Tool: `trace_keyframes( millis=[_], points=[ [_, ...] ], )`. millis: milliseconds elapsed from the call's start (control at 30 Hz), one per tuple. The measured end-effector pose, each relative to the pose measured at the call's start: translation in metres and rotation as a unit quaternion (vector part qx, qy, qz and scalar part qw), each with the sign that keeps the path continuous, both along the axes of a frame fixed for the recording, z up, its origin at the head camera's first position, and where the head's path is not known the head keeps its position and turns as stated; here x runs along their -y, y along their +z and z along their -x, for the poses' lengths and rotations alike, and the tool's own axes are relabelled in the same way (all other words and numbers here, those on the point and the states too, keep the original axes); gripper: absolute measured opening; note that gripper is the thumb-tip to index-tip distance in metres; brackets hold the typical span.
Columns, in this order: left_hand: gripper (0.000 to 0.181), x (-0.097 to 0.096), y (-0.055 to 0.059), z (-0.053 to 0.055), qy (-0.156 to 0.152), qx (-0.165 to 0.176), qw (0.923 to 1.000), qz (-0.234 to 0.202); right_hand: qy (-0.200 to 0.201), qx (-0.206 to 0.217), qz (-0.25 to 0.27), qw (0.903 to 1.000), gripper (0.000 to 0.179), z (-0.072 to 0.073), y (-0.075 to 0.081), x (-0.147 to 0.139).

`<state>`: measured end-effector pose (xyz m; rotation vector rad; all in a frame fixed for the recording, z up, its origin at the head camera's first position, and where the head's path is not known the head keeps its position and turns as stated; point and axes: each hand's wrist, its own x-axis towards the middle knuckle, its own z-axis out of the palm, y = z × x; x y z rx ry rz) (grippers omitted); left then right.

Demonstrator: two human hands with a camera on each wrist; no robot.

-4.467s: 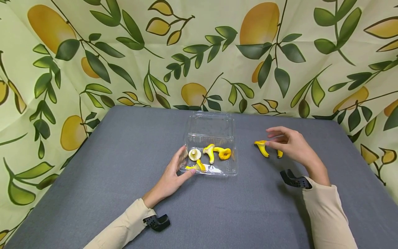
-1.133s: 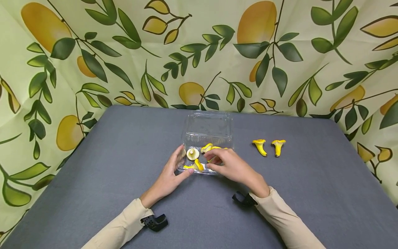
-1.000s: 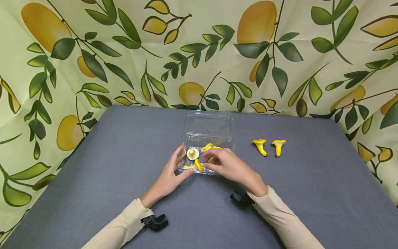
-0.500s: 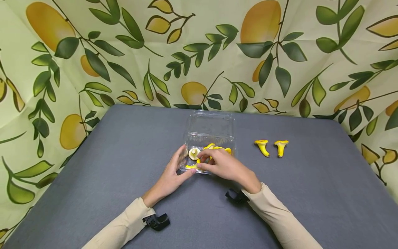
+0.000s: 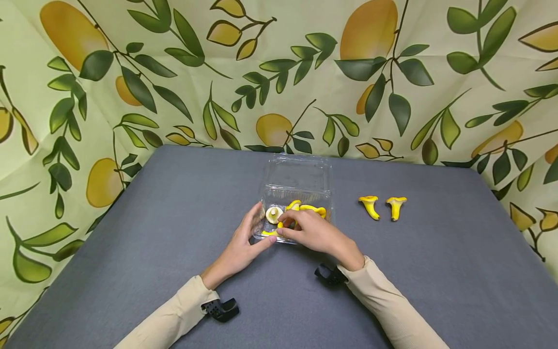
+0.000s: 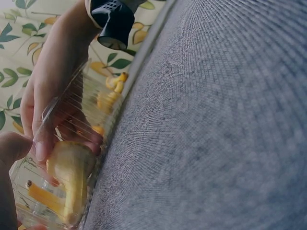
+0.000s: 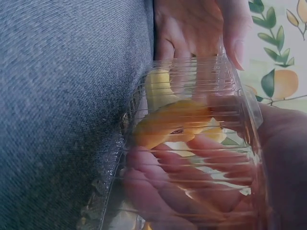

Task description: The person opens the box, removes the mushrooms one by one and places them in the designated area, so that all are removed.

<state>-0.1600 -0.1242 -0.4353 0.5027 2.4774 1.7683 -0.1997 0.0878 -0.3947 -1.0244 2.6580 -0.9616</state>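
A clear plastic clamshell container (image 5: 298, 173) stands on the table with its lid folded back. My left hand (image 5: 237, 249) holds its front left corner, thumb over the front rim and fingers along the side. Inside the container, my right hand (image 5: 318, 233) pinches a yellow chanterelle mushroom (image 6: 72, 165) at its cap; the head view shows only part of this chanterelle (image 5: 269, 233) past the fingers. A white mushroom (image 5: 274, 215) lies stem up at the left of the container. Two more chanterelles, one upright-looking (image 5: 294, 205) and one lying across (image 5: 320, 212), are partly covered by the right hand.
Two chanterelles lie apart on the table to the right of the container, a curved one (image 5: 369, 207) and a straighter one (image 5: 395, 208). Grey cloth covers the table (image 5: 174, 203). Behind it hangs a fruit-and-leaf patterned curtain (image 5: 244, 92).
My right hand has left the two chanterelles on the table, come left into the container, and shifted slightly further left onto the front chanterelle. The left hand stays at the container's corner.
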Motion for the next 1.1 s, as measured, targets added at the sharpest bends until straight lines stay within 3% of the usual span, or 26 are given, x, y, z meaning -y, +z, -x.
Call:
trace_keyframes(
  millis=[733,1100],
  points=[
    [0.084,0.0004,-0.0023,0.0003,-0.001,-0.001,1.0,0.001,-0.002,0.009,-0.021,0.9997,0.028,-0.002,0.0003,-0.0011],
    [0.083,0.0007,-0.0027,0.0007,-0.003,-0.005,1.0,-0.003,0.004,-0.016,-0.014,0.9998,0.027,-0.0034,0.001,-0.0028]
  ],
)
